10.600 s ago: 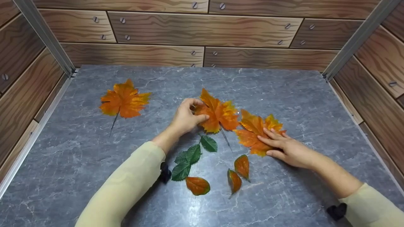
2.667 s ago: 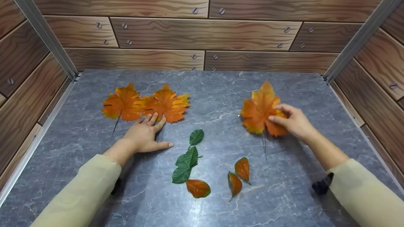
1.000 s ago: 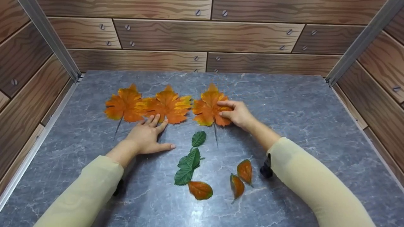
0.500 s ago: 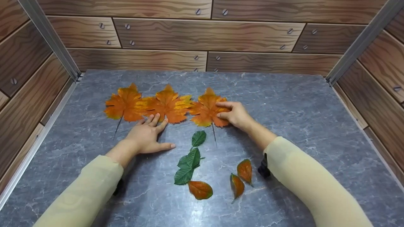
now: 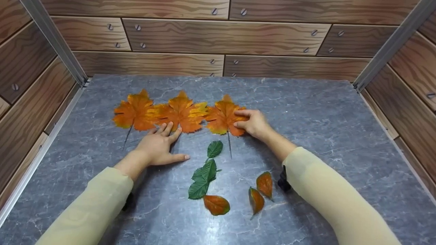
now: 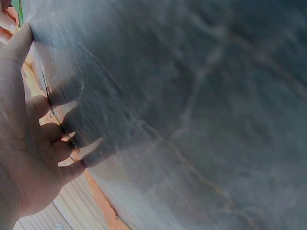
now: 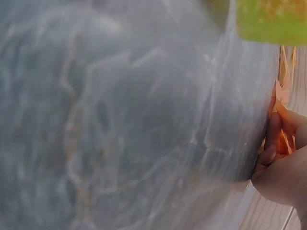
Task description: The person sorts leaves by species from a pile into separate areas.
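Three orange maple leaves lie in a row across the back of the table. My left hand [image 5: 157,147], fingers spread, rests with its fingertips on the lower edge of the middle maple leaf [image 5: 182,112]. At the row's right end, the right maple leaf [image 5: 223,117] has its right side pinched between thumb and fingers of my right hand [image 5: 256,125]; its left tip meets the middle leaf. The left maple leaf [image 5: 133,112] touches the middle one, its thin stem pointing toward me. In the right wrist view, orange shows between the right hand's fingers [image 7: 273,136].
Green leaves [image 5: 208,170] lie in front of the row, with a small orange leaf [image 5: 217,205] at their lower end. Two more small leaves [image 5: 264,185] lie near my right forearm. Wood-patterned walls [image 5: 177,64] bound the grey marbled table [image 5: 323,112].
Since the earliest frame, the middle and right maple leaves have joined the left one in a row. My right hand has brought its leaf leftward; in the last half second it barely moves.
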Available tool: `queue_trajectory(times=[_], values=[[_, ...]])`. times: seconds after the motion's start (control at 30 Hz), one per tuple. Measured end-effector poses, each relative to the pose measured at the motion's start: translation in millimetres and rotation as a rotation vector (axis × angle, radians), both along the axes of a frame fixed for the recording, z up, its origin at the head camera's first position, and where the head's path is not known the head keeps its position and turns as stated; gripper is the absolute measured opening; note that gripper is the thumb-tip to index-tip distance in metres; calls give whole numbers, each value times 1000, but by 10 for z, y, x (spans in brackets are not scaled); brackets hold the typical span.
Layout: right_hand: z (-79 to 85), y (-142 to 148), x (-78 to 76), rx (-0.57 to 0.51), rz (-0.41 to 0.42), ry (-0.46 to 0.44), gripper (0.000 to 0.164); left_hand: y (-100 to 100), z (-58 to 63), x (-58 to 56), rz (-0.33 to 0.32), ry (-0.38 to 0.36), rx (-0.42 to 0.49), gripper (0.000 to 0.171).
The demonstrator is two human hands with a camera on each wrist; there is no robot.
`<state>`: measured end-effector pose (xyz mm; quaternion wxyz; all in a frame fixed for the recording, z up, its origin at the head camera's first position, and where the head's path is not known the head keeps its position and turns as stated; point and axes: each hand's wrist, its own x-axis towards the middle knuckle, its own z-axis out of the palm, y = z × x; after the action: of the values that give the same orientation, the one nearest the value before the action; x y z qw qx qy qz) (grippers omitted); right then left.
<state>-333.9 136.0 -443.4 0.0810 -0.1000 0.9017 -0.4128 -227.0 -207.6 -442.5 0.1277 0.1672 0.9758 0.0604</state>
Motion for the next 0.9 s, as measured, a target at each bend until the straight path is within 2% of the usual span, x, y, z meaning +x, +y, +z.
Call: queue_trajectory(times=[0.43,0.9], values=[[3,-10,10,59,16,39,51,0,14,6,-6,10,-10,111],[-9,-13,11,71,-5,24,52,-2,8,4,-2,2,-10,111]])
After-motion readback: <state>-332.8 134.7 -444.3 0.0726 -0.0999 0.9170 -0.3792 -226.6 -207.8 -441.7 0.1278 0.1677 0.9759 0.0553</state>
